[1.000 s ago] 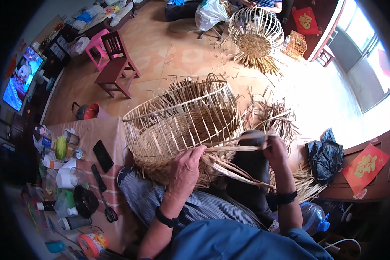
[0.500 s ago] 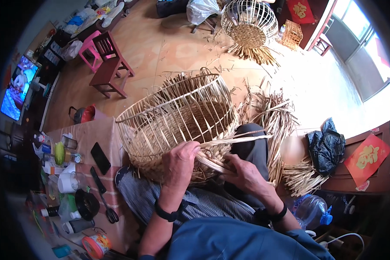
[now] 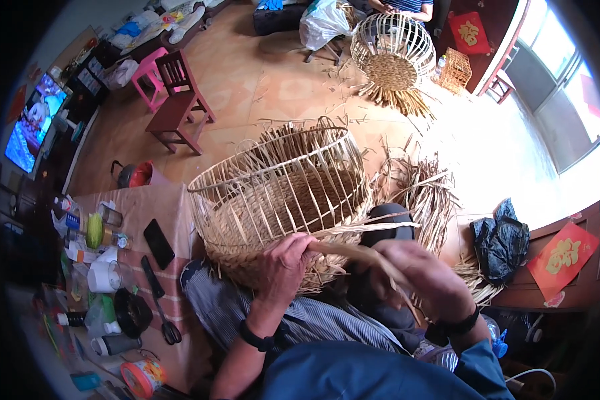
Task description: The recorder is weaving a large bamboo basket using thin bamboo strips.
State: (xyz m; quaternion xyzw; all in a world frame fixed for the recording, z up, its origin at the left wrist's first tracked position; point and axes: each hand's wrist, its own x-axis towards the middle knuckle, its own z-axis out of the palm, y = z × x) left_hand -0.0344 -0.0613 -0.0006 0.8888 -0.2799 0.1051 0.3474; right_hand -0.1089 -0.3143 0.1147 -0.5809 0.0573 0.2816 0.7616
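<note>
A large round basket (image 3: pixel 237 257) of woven straw, with open upright ribs and a hoop, lies tilted across my lap. At its near edge my left hand (image 3: pixel 287 261) is closed, pinching straw strips against the weave. A broad straw strip (image 3: pixel 353 251) runs from those fingers to my right hand (image 3: pixel 433 270), which is smeared by motion but appears closed around it. The strip's tail hangs below the right hand. Another pale strip (image 3: pixel 373 228) sticks out to the right over my dark-clad knee (image 3: pixel 392 215).
On my left, a cloth-covered table (image 3: pixel 153 207) carries a phone (image 3: pixel 159 243), scissors (image 3: pixel 170 331), and several bottles and tubs. Loose straw (image 3: pixel 423 193) is heaped beyond my right knee, near a black plastic bag (image 3: pixel 501 247). Farther off are a chair (image 3: pixel 177 110), another basket frame (image 3: pixel 393 50) and a seated person (image 3: pixel 413 9).
My right hand has moved right and slightly up, drawing the strip out from the basket. The left hand has shifted slightly right. The view has tilted, showing a person at the top.
</note>
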